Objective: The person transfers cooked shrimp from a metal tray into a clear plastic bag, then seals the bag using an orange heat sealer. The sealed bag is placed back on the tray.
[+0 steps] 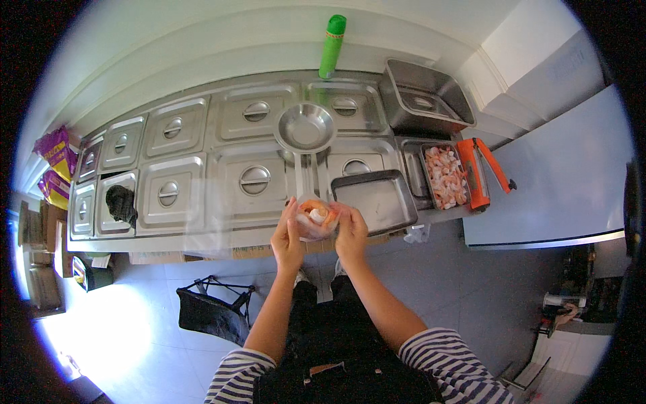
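Note:
Between my left hand [287,242] and my right hand [352,235] is a clear plastic bag [314,233] with shrimp [323,212] inside; both hands hold its sides. Just beyond it, a round steel bowl [306,127] rests above the lidded pans, with a pale handle-like strip running from it towards the bag. An empty shallow steel tray [376,199] lies to the right of my right hand. Farther right, a steel container of shrimp [445,177] stands beside an orange hand-held bag sealer [477,174]. Clear plastic bags [208,217] lie at the counter edge on the left.
Steel pan lids [255,180] cover much of the counter. A deep steel pan [429,96] is at the back right, a green spray can [332,48] behind the lids, and a black cloth-like item [121,203] at left. A black folding stool [214,308] stands on the floor.

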Demonstrator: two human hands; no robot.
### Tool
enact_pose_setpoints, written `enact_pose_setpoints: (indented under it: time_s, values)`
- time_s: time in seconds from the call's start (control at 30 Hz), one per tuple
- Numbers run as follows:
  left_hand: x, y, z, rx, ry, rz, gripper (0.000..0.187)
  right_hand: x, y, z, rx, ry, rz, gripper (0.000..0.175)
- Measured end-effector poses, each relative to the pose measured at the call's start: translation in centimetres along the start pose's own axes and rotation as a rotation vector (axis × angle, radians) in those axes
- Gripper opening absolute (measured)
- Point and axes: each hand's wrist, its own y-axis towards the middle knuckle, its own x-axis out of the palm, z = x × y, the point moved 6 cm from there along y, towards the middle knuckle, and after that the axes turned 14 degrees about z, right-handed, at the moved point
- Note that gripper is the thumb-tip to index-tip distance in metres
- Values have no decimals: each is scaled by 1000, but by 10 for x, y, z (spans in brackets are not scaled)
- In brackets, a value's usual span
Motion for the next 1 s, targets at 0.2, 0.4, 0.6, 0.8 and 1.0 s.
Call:
enact_pose_setpoints:
  time_s: [0.2,0.4,0.6,0.8,1.0]
  values:
    - [1,-4,3,23,11,7,41,-1,1,1,-11,22,26,30]
    - [3,-5,-6,-94,49,-6,42,-2,2,17,80,35,64,27]
    - [0,-6,2,6,32,24,45,-7,2,13,13,-16,38,31]
    - [-2,-8,6,76,-29,49,39,-8,2,7,2,32,49,30]
    - [-3,-3,9,78,3,47,36,-6,2,13,65,-17,37,30]
